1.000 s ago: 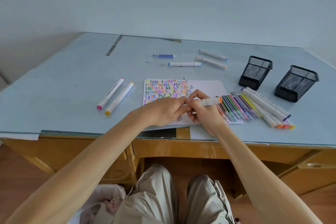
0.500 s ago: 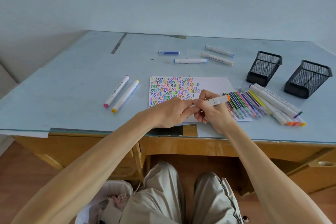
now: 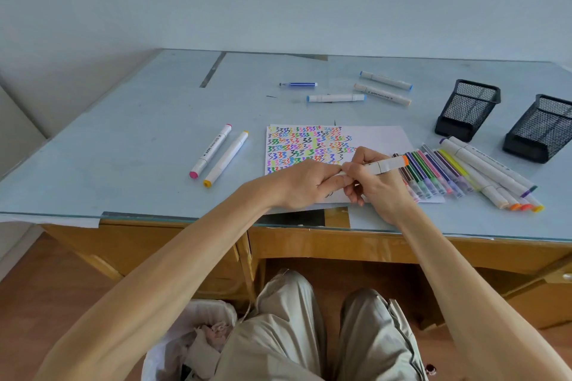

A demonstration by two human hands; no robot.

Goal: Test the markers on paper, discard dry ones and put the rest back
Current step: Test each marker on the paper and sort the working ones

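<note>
On the desk (image 3: pixel 123 145), two capped markers (image 3: pixel 218 154) lie left of the paper (image 3: pixel 380 136), which is covered with coloured squiggles. Above the paper's near edge, the left hand (image 3: pixel 305 184) pinches the near end of an orange-capped marker (image 3: pixel 385 165), and the right hand (image 3: pixel 376 187) grips its barrel. Right of the hands lies a row of markers (image 3: pixel 464 173), with two black mesh holders (image 3: pixel 467 110) behind it.
</note>
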